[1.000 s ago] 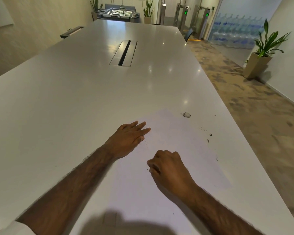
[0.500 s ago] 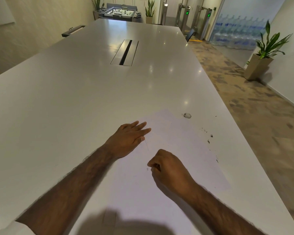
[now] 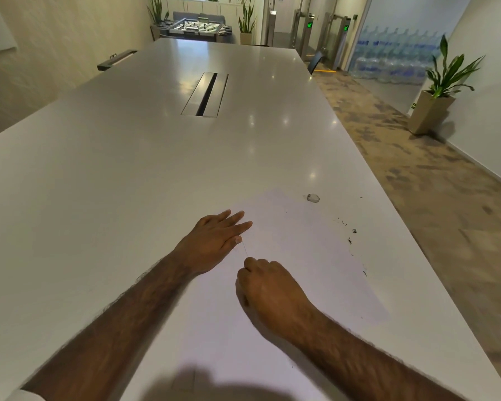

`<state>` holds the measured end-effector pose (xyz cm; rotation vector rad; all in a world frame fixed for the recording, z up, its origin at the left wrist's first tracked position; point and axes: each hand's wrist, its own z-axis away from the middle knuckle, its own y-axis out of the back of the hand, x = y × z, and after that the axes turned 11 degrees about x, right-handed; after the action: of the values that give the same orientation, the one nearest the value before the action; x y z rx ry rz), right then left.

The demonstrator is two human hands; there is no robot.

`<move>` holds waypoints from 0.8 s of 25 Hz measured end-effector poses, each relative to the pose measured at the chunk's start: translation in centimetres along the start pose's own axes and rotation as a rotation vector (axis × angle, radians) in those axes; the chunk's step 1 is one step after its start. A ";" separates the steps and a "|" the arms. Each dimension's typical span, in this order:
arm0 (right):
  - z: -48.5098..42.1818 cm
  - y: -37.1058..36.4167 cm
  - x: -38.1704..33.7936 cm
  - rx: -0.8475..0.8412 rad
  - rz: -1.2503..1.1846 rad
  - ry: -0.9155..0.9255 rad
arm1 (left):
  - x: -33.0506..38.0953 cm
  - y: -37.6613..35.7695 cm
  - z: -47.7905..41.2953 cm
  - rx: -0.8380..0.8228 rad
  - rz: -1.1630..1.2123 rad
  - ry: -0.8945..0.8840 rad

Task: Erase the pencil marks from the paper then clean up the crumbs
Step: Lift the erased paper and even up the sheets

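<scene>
- White paper lies flat on pale counter, near counter's R edge.
- L hand: fingers straight, released, flat on paper's L edge.
- R hand: on paper at 5 o'clock of L hand, fingers clenched; can't tell what they grip, if anything.
- Faint pencil line btwn hands.
- Dark crumbs on counter, 2 o'clock of R hand, just off paper.
- Small round bit by paper's far corner.

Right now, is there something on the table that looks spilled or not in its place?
Yes: dark crumbs lie scattered on the table beside the paper's right edge, not swept up. A small round grey thing sits near its far corner; what it is, I cannot tell.
</scene>
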<state>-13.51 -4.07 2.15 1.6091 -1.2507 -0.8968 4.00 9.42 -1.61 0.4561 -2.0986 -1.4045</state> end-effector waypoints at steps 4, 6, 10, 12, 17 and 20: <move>-0.3 0.5 0.5 -0.041 -0.202 -0.242 | 0.0 0.0 0.1 0.004 0.003 0.002; -0.7 1.8 2.7 -0.023 -0.353 -0.440 | 0.1 0.2 0.0 0.008 -0.004 0.003; -0.3 4.4 13.5 0.086 -0.383 -0.791 | 0.0 -0.1 -0.1 0.007 0.024 0.010; 0.6 5.0 18.0 0.064 -0.305 -0.910 | -0.4 -0.3 -0.3 0.017 0.036 0.014; 1.0 5.3 20.3 0.225 -0.342 -0.998 | 0.7 0.4 -1.9 0.201 0.099 0.092; -0.3 4.2 15.3 0.307 -0.483 -0.889 | 1.2 1.0 -3.2 0.224 0.176 0.232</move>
<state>-11.13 -19.36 5.83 1.8581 -1.6642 -1.9451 5.12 6.82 0.58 0.4842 -2.0568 -0.9741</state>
